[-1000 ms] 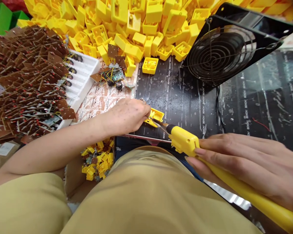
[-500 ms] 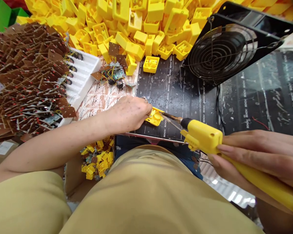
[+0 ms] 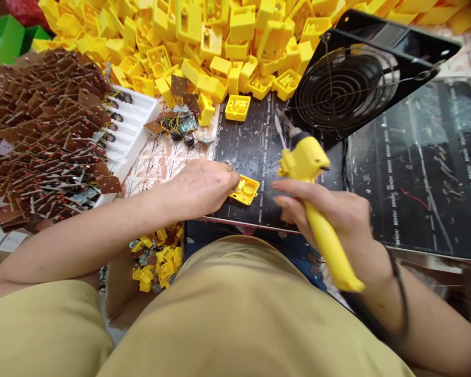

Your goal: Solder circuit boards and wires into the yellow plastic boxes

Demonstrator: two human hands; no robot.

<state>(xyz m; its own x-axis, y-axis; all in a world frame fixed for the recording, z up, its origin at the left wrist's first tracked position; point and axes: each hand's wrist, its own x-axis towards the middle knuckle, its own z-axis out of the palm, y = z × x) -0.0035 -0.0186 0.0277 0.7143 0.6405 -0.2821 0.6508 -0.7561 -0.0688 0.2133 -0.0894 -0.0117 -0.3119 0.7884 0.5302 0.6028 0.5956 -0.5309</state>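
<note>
My left hand (image 3: 210,183) is closed on the left end of a small open yellow plastic casing (image 3: 248,191), which lies on the black bench mat near its front edge. Its fingertips are partly hidden; a round grille of small holes shows in the casing. My right hand (image 3: 343,217) grips the handle of a yellow soldering gun (image 3: 328,243). The gun is raised to the right of the casing, with its metal tip and thin feed tube pointing up and away, toward the fan. Tip and casing are apart.
A black fan (image 3: 345,86) stands at the back right. Yellow casings (image 3: 208,44) are heaped along the back. Brown circuit boards (image 3: 47,136) pile up at left beside a white foam tray (image 3: 135,125). Below the bench, a cardboard box (image 3: 120,283) holds yellow parts.
My right hand has swung the soldering gun away from the casing, leftward and up, so its tip now points at the fan. My left hand stays on the casing.
</note>
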